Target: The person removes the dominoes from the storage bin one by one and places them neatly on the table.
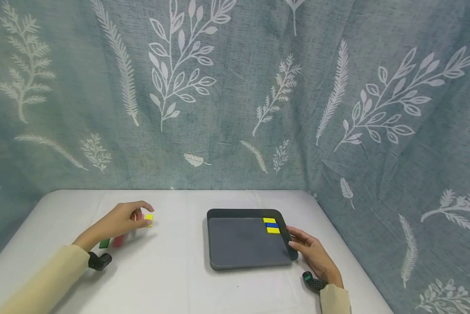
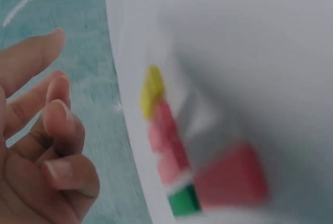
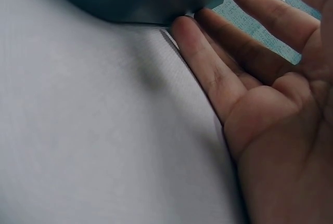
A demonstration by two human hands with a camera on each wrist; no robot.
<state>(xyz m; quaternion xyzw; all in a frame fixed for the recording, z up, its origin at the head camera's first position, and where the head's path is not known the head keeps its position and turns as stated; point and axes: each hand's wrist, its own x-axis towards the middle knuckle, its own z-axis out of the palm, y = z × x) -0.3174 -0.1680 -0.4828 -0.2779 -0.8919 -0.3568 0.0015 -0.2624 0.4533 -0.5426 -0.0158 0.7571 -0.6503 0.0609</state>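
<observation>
My left hand (image 1: 118, 224) hovers over the left part of the white table, thumb and index finger apart. In the left wrist view its fingers are bent loosely with nothing between them. A yellow block (image 2: 152, 91), pink-red blocks (image 2: 169, 143), a green block (image 2: 183, 200) and a larger red block (image 2: 234, 177) lie beside it, blurred. At the tray's right side, my right hand (image 1: 315, 253) holds the rim of the dark grey tray (image 1: 246, 264). In the right wrist view its fingers (image 3: 210, 70) meet the tray's outer side; the thumb is hidden there.
Inside the tray, near its far right corner, sit yellow blocks (image 1: 273, 230) with a blue block (image 1: 272, 225) between them. A white cloth covers the table (image 1: 172, 279). A leaf-patterned teal curtain (image 1: 235, 109) hangs behind the table and along its right side.
</observation>
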